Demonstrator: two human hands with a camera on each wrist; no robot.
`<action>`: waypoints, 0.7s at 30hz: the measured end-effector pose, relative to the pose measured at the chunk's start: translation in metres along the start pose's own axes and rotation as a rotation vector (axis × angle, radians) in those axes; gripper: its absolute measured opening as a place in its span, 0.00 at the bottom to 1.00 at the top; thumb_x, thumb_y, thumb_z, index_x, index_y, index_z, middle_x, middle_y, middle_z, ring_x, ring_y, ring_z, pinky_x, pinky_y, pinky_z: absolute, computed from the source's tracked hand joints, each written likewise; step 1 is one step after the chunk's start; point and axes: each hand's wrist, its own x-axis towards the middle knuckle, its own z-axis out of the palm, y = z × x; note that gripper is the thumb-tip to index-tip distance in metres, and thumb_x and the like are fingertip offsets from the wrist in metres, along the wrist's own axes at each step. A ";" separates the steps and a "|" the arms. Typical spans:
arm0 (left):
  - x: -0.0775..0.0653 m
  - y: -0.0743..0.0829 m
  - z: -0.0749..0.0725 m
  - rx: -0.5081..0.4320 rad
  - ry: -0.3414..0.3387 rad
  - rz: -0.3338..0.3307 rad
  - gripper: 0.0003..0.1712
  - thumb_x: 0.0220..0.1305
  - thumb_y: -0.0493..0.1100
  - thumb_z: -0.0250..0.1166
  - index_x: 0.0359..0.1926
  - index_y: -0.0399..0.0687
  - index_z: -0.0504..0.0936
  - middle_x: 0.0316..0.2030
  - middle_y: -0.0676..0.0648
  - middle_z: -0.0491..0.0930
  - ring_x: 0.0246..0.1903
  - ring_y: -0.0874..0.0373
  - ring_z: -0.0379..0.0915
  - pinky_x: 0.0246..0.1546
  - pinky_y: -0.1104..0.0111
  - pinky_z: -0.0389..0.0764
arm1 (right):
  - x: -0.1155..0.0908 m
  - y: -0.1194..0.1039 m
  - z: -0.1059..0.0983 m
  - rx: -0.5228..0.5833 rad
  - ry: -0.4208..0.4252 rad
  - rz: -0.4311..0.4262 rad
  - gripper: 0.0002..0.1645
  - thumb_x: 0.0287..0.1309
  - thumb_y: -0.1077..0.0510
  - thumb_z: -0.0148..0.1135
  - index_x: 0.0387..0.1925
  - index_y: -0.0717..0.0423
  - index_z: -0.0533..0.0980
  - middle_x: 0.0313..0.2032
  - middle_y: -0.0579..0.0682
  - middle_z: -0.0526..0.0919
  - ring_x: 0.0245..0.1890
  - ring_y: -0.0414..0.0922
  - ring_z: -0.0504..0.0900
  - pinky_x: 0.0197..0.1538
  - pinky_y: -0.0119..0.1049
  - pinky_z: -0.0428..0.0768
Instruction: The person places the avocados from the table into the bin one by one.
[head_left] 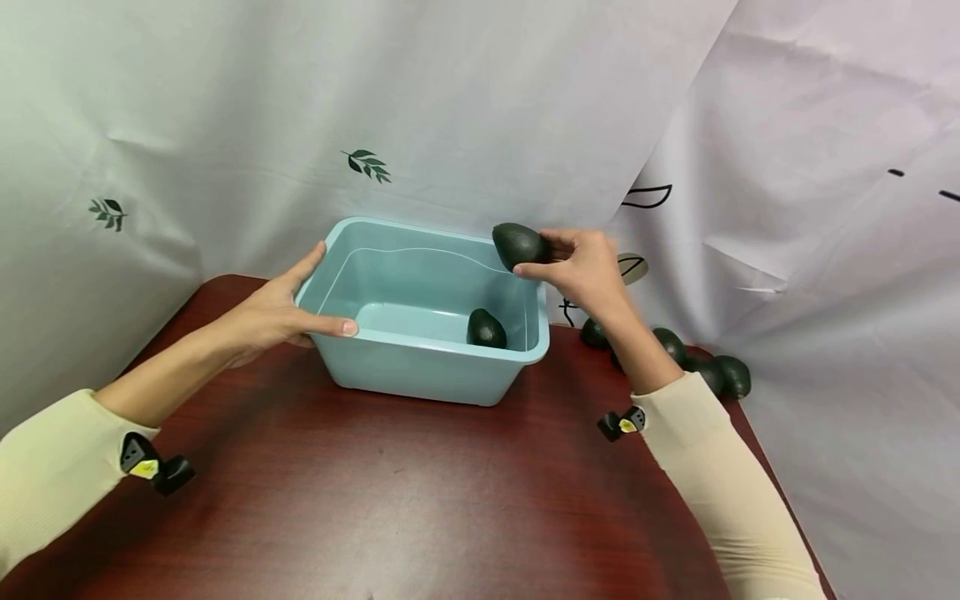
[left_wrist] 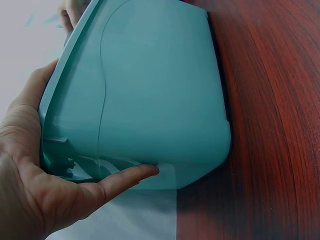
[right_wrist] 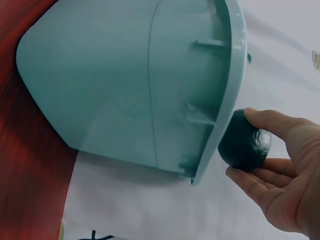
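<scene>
A light blue plastic basin [head_left: 420, 367] stands on the dark red table, with one avocado [head_left: 486, 330] lying inside near its right end. My left hand [head_left: 273, 315] grips the basin's left end, its thumb along the front rim and a finger up the side rim; the other fingers are mostly hidden below. Above the basin's back right corner, my right hand [head_left: 588, 265] holds a dark green avocado [head_left: 517, 246] between thumb and fingers. In the right wrist view, that avocado [right_wrist: 245, 142] is beside the basin's rim [right_wrist: 235, 75].
Several more avocados [head_left: 735, 377] lie at the table's back right edge, partly hidden by the right forearm. A pale cloth [head_left: 465, 108] with leaf prints hangs behind and at the sides. The table [head_left: 405, 500] extends in front of the basin.
</scene>
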 end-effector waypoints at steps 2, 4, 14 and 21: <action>0.000 0.001 0.001 0.002 0.003 -0.002 0.79 0.68 0.51 0.83 0.90 0.83 0.24 0.90 0.36 0.48 0.77 0.33 0.67 0.62 0.37 0.88 | 0.001 -0.001 0.003 0.003 -0.007 0.001 0.45 0.53 0.50 0.91 0.71 0.58 0.85 0.62 0.59 0.92 0.60 0.53 0.95 0.61 0.47 0.90; 0.000 0.001 0.001 0.003 0.006 -0.005 0.79 0.68 0.52 0.83 0.90 0.83 0.24 0.90 0.36 0.49 0.77 0.33 0.68 0.63 0.36 0.87 | 0.002 -0.002 0.006 0.008 -0.013 0.007 0.46 0.52 0.51 0.92 0.71 0.59 0.84 0.62 0.60 0.92 0.60 0.54 0.94 0.62 0.49 0.90; 0.002 0.001 0.002 -0.001 0.009 -0.004 0.80 0.67 0.51 0.83 0.90 0.83 0.25 0.89 0.35 0.52 0.75 0.35 0.69 0.61 0.40 0.89 | 0.003 -0.001 0.015 -0.033 -0.048 0.022 0.46 0.55 0.50 0.90 0.72 0.59 0.83 0.65 0.60 0.91 0.64 0.54 0.92 0.68 0.53 0.88; 0.001 0.001 0.002 0.000 0.009 -0.005 0.80 0.67 0.51 0.83 0.90 0.83 0.25 0.90 0.36 0.50 0.77 0.33 0.67 0.61 0.38 0.89 | 0.000 0.003 0.016 -0.026 -0.085 0.023 0.43 0.61 0.48 0.87 0.73 0.59 0.82 0.69 0.59 0.88 0.69 0.54 0.89 0.70 0.53 0.87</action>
